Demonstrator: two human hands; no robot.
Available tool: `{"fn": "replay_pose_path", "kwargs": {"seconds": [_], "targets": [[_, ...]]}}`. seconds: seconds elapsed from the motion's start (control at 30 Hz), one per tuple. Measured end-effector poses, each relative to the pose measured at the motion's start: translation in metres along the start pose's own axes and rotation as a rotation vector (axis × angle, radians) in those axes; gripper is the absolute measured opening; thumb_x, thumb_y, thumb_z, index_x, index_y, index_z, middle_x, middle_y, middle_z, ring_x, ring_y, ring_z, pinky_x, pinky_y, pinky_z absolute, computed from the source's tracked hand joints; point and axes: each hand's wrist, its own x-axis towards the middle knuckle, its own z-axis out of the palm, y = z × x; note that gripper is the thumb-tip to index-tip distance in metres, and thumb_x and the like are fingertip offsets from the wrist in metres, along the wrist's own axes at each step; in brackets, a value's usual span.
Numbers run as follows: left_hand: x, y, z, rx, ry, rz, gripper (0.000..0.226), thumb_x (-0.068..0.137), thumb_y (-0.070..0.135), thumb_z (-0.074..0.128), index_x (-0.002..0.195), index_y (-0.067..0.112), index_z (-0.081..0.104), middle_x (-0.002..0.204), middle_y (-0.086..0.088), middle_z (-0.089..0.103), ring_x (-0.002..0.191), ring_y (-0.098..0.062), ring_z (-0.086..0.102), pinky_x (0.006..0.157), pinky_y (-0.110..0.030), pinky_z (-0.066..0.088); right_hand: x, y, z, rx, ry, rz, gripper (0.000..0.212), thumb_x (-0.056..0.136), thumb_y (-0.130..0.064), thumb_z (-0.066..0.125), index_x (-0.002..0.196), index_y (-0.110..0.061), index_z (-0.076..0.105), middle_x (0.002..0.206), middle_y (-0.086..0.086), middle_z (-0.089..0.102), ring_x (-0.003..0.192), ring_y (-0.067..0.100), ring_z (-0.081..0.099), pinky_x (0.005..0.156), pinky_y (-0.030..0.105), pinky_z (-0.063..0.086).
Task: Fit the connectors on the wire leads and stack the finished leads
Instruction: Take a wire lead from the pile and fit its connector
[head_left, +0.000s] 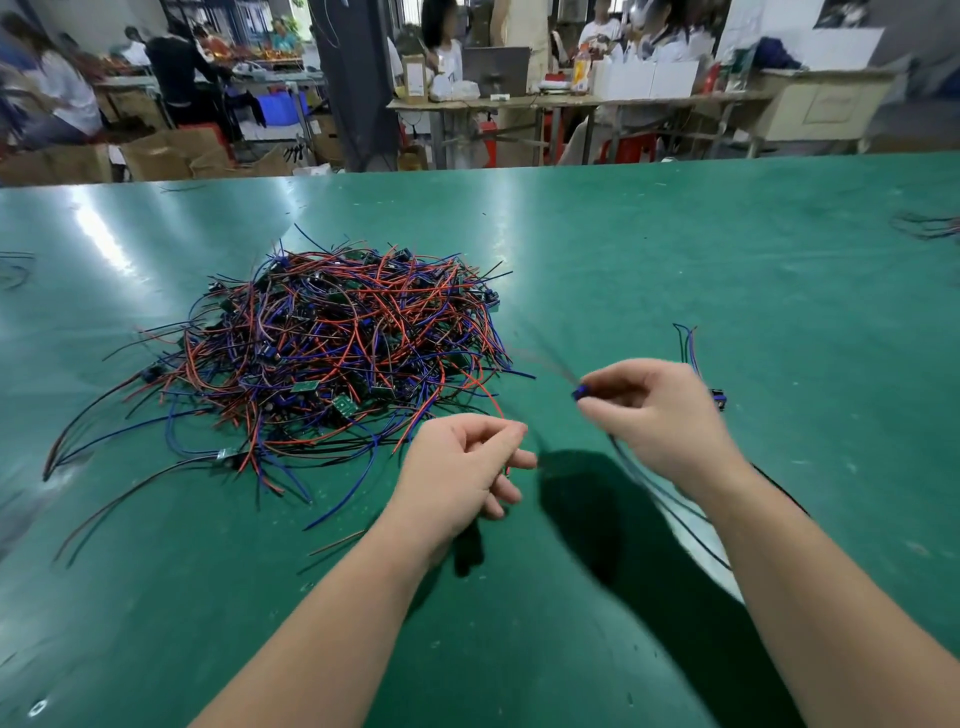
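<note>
A big tangled pile of red, blue and black wire leads (337, 338) with small green boards lies on the green table (675, 249), left of centre. My right hand (654, 410) is closed on a small blue connector (581, 392), with blurred wires fanning up-left from it and dark wires trailing below the wrist. My left hand (462, 467) is curled beside the pile's near edge, pinching a thin red wire at its fingertips. Right of my right hand, one lead with a connector (693, 353) lies on the table.
More loose wires (930, 226) lie at the table's far right edge and a few at the far left (15, 267). Beyond the table, people stand at benches with cardboard boxes, red stools and white cartons.
</note>
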Motion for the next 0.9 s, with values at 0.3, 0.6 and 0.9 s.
{"fn": "replay_pose_path", "kwargs": {"seconds": [0.3, 0.6, 0.9], "targets": [[0.0, -0.012, -0.011, 1.238, 0.259, 0.237, 0.045, 0.081, 0.065, 0.053, 0.111, 0.032, 0.062, 0.109, 0.008, 0.06, 0.107, -0.018, 0.053, 0.091, -0.035, 0.04, 0.021, 0.049, -0.043, -0.53, 0.239, 0.251, 0.007, 0.08, -0.015, 0.072, 0.085, -0.01, 0.073, 0.092, 0.013, 0.07, 0.092, 0.031, 0.059, 0.077, 0.031, 0.044], [0.004, -0.01, -0.013, 0.864, 0.041, 0.235, 0.021, 0.073, 0.042, 0.078, 0.08, 0.023, 0.071, 0.077, 0.01, 0.069, 0.073, -0.004, 0.062, 0.07, -0.021, 0.049, -0.001, 0.001, -0.004, -0.141, -0.095, 0.152, 0.018, 0.082, -0.014, 0.062, 0.066, -0.014, 0.069, 0.054, -0.004, 0.065, 0.046, 0.007, 0.059, 0.047, 0.017, 0.041], [-0.004, 0.014, -0.006, -0.488, -0.27, -0.147, 0.018, 0.077, 0.025, 0.061, 0.088, 0.013, 0.067, 0.081, -0.003, 0.074, 0.057, -0.01, 0.067, 0.052, -0.02, 0.054, -0.011, -0.012, 0.005, 0.623, -0.507, 0.359, 0.019, 0.081, -0.02, 0.064, 0.087, -0.004, 0.074, 0.073, 0.007, 0.065, 0.054, 0.01, 0.052, 0.047, 0.016, 0.038]]}}
